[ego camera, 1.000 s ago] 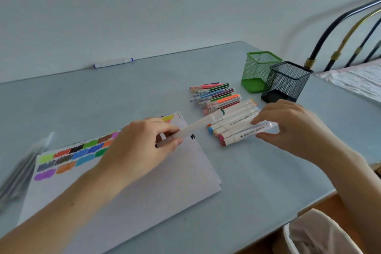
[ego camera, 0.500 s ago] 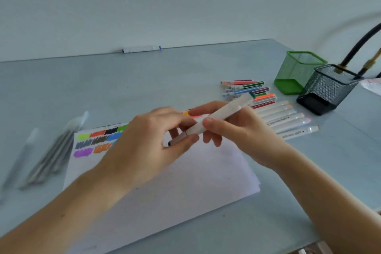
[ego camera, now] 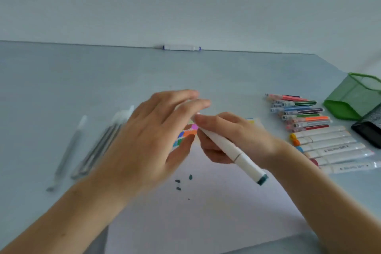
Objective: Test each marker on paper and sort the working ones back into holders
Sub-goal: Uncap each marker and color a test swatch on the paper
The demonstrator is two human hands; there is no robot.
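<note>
My right hand (ego camera: 235, 130) grips a thick white marker (ego camera: 226, 148) over the white paper (ego camera: 206, 216); its dark teal end points down toward me. My left hand (ego camera: 152, 140), blurred, has thumb and fingers pinching a white cap at the marker's far end. Colour swatches (ego camera: 186, 133) show on the paper behind the hands, and small dark teal dots (ego camera: 179, 183) lie below them. A row of thick white markers (ego camera: 329, 146) and a row of thin coloured markers (ego camera: 299, 109) lie at the right. The green mesh holder (ego camera: 350, 101) and black mesh holder (ego camera: 369, 130) stand at the right edge.
A bunch of grey pens (ego camera: 97, 146) and one separate pen (ego camera: 70, 150) lie on the table to the left of the paper. A white marker with blue ends (ego camera: 181, 48) rests against the wall at the back.
The view has swung left. The marker has turned so its teal end points toward me, held by my right hand alone, while my left hand has shifted to its far end.
</note>
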